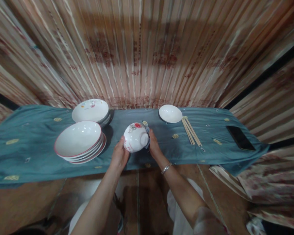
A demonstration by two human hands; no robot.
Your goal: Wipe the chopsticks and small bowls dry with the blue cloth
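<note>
A white bowl (134, 138) with a red flower and dark leaves is held tipped on its side above the table, its foot facing right. My left hand (120, 153) is closed on the bowl's left edge. At its right side, my right hand (154, 143) is closed on a bluish cloth (147, 132), which touches the bowl near its foot. The fingers behind the bowl and most of the cloth are hidden. Left of my hands stand a stack of red-rimmed bowls (78, 138) and, behind it, a stack of flowered plates (90, 110).
A small white dish (171, 113) sits at the back right, beside several wooden chopsticks (191, 130). A black phone (240, 137) lies near the right end. A blue-green cloth (39, 140) covers the narrow table, with a patterned curtain (137, 58) behind it.
</note>
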